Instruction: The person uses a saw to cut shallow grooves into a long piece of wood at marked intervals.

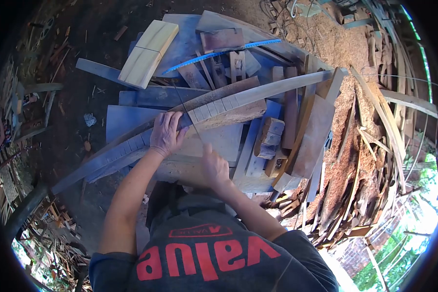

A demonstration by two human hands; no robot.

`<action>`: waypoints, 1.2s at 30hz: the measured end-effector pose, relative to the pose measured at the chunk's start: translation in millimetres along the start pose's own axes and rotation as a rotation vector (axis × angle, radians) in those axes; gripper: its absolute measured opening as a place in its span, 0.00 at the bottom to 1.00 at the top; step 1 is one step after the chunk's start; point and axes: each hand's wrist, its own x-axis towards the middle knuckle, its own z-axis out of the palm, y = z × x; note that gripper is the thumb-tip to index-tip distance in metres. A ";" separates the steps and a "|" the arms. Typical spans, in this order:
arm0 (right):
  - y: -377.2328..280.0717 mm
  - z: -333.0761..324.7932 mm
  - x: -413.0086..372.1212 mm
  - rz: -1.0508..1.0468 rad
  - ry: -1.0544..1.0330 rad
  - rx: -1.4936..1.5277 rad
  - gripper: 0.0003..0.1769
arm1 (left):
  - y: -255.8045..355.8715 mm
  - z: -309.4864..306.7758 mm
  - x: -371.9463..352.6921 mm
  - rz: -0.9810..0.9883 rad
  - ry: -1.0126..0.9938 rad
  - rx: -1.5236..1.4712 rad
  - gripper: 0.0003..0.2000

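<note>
A long wooden beam [272,88] lies slantwise over the workbench, with several cross cuts along its middle and left part. My left hand [166,134] rests on the beam, its fingers over the top and the thumb stretched to the right, gripping it. Just right of that hand, a thin handsaw [196,128] crosses the beam. My right hand [216,169], slightly smeared by motion, is closed round the saw's handle near the bench's front edge. The blade's tip points away from me.
Two pale wood blocks [148,53] stand at the back left. A blue strip [214,56] and wooden planes [237,65] lie behind the beam. More blocks [270,137] are at the right. Shavings and offcuts [345,146] cover the ground to the right.
</note>
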 end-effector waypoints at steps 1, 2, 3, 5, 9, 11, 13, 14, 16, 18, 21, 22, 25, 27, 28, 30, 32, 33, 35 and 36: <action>-1.9 0.6 -1.6 0.003 0.007 -0.008 0.07 | 1.2 0.2 -2.0 0.000 -0.009 -0.008 0.24; -6.9 4.8 11.5 0.011 0.003 -0.009 0.07 | 1.4 0.0 -1.4 -0.002 -0.015 0.006 0.24; -15.5 8.3 39.3 -0.002 0.038 -0.023 0.07 | 1.1 -0.4 0.4 -0.001 -0.015 0.025 0.25; -21.2 9.5 50.6 -0.007 0.082 -0.032 0.07 | -0.3 1.4 -0.7 0.008 -0.004 0.028 0.25; -1.2 6.4 -11.4 0.043 0.040 -0.002 0.06 | 0.9 -3.1 0.8 0.017 -0.012 0.009 0.25; 1.8 4.8 -15.9 0.107 -0.047 -0.047 0.06 | 0.1 -3.5 3.8 0.022 -0.002 0.003 0.25; -3.8 6.8 -1.8 0.150 0.041 -0.015 0.08 | 0.0 -1.2 -3.1 0.027 -0.018 0.002 0.25; -10.0 9.0 12.8 0.154 0.039 -0.016 0.08 | -0.9 1.6 -2.9 0.017 -0.016 -0.002 0.25; -25.1 12.6 42.4 0.042 0.147 -0.034 0.08 | -3.0 2.3 -1.4 0.010 -0.007 0.000 0.25; -22.6 14.8 35.1 0.048 0.156 0.019 0.07 | -3.4 1.9 -0.8 0.026 0.036 -0.043 0.25; -5.3 21.3 -0.4 0.141 0.149 0.121 0.06 | -5.7 3.3 -1.8 0.028 0.070 -0.090 0.24; -0.9 19.3 -14.1 0.226 0.134 0.174 0.06 | -3.9 -1.1 -0.6 0.030 0.075 -0.096 0.24; 8.5 8.4 -39.4 0.337 0.212 0.297 0.07 | 2.3 -10.0 0.6 0.034 0.008 -0.080 0.23; 8.9 4.7 -48.2 0.280 0.249 0.345 0.07 | 1.7 -7.8 -0.9 0.050 -0.039 -0.001 0.24; 6.7 3.9 -50.4 0.225 0.273 0.400 0.06 | -1.0 -9.3 -2.8 0.055 -0.028 0.001 0.24; -0.3 1.3 -53.3 0.209 0.283 0.405 0.06 | -9.4 -13.3 -10.8 0.358 0.042 0.029 0.25; -8.3 0.0 -54.2 0.194 0.292 0.414 0.06 | -17.0 -18.1 -22.4 0.387 0.059 -0.007 0.26; -14.0 2.3 -54.6 0.191 0.286 0.347 0.08 | -19.0 -23.7 -27.3 0.411 0.066 -0.047 0.26; -25.8 8.5 -54.8 0.192 0.283 0.285 0.09 | -24.6 -34.5 -37.2 0.260 0.072 -0.093 0.27; -31.9 11.8 -54.5 0.190 0.263 0.271 0.09 | -26.5 -39.6 -40.8 0.100 0.078 -0.143 0.28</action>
